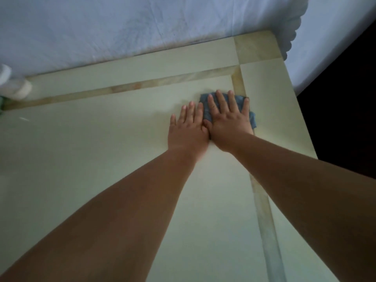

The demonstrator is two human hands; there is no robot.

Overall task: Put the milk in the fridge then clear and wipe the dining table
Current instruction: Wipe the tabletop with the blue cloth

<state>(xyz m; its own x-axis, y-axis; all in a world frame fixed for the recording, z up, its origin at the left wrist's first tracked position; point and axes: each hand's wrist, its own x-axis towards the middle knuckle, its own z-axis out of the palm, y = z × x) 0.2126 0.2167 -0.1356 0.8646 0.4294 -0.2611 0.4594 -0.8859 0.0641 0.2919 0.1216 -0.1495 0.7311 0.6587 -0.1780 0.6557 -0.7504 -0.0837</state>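
Observation:
A cream dining table with a tan inlaid border strip fills the head view. Near its far right corner lies a blue-grey cloth. My right hand lies flat on the cloth with fingers spread, pressing it onto the tabletop. Close beside it on the left, my left hand rests flat on the bare table with its fingers apart, its edge touching my right thumb and the cloth's left side. Most of the cloth is hidden under my right hand. No milk is in view.
A pale wrinkled fabric hangs or lies just beyond the table's far edge. At the far left edge stands a whitish rounded object with something green below it. Beyond the table's right edge is darkness.

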